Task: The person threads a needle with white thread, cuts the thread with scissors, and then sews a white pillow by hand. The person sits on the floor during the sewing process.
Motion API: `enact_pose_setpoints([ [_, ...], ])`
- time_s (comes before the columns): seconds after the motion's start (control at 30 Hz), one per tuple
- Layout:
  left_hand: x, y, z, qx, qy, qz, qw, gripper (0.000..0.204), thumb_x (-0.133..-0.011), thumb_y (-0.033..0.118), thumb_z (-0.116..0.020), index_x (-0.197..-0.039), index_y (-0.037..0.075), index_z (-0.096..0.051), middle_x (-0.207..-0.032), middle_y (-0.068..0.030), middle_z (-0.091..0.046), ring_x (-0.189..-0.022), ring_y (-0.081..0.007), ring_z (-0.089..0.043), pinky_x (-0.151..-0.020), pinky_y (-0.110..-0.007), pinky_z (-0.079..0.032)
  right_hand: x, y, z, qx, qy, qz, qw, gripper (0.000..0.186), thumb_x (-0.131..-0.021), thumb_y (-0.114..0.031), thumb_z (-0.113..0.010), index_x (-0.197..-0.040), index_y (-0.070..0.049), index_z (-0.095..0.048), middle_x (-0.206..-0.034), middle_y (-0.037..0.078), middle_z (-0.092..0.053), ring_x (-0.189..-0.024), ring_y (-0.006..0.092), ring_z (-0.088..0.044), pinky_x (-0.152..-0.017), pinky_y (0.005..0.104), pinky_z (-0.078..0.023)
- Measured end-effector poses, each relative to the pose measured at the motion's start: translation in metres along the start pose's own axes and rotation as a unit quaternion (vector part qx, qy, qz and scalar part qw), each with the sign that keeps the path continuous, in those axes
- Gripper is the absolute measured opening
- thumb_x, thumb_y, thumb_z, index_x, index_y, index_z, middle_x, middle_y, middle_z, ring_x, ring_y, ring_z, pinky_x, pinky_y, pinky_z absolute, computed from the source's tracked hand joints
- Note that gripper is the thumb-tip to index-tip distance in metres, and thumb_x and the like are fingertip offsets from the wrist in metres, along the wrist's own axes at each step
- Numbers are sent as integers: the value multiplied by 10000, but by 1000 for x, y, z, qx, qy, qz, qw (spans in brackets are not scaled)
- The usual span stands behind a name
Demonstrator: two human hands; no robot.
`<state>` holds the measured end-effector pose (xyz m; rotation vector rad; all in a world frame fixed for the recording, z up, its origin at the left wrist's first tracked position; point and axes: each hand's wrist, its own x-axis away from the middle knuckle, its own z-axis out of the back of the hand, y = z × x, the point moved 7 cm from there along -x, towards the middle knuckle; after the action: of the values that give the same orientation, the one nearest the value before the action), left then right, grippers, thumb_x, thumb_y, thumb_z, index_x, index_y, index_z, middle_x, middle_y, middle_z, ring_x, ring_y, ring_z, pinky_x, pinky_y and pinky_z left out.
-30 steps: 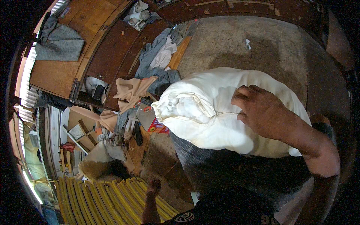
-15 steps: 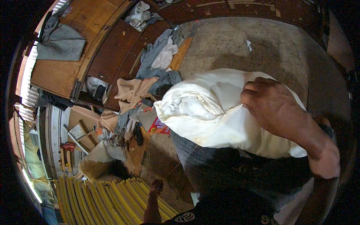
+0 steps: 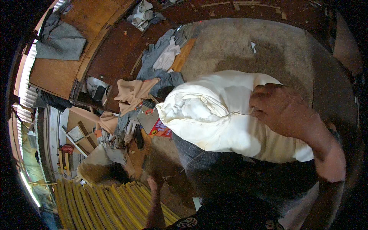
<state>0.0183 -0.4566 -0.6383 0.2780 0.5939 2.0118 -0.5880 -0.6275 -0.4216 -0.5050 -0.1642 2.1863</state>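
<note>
A large cream-white stuffed pillow (image 3: 214,115) lies across my lap on my dark trousers (image 3: 207,168). My right hand (image 3: 280,109) rests on its right end, fingers curled and pinching the fabric near the edge. My left hand (image 3: 152,186) hangs low by my left side, near the yellow slatted surface (image 3: 111,207); it is small and dim, and nothing shows in it.
A heap of clothes (image 3: 153,80) in grey, blue, beige and white lies on the floor to my left, beside a red box (image 3: 160,129). Brown wooden panels (image 3: 96,50) stand behind the heap. Bare concrete floor (image 3: 268,50) spreads ahead.
My right hand has slid along the pillow toward its right end. The pillow's left end has bunched up and shifted a little.
</note>
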Motion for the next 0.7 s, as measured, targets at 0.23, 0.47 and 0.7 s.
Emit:
enact_pose_setpoints([
  [0.23, 61, 339, 21, 281, -133, -279, 909, 301, -993, 236, -563, -987, -26, -710, -1079, -155, -701, -1077, -270, -597, -942, -420, -449, 9, -39, 18, -198, 14, 62, 978, 152, -870, -145, -699, -973, -48, -642, -946, 142, -658, -918, 334, -653, -819, 422, -532],
  [0.47, 108, 428, -21, 517, -195, -354, 754, 456, -970, 366, -575, -1348, 117, -516, -1500, -243, -373, -1372, -431, -358, -1102, -581, -311, 20, -104, -23, -419, -6, 126, 899, 214, -907, -158, -673, -1093, -58, -637, -987, 133, -665, -925, 333, -662, -826, 416, -530],
  [0.7, 89, 465, -15, 282, -20, -511, 812, 235, -883, 93, -663, -1100, 5, -679, -1162, -203, -654, -1132, -413, -604, -1040, -540, -417, 13, -39, 25, -417, 111, 50, 901, 113, -939, -63, -607, -1042, -17, -605, -895, 135, -645, -829, 263, -656, -751, 368, -516],
])
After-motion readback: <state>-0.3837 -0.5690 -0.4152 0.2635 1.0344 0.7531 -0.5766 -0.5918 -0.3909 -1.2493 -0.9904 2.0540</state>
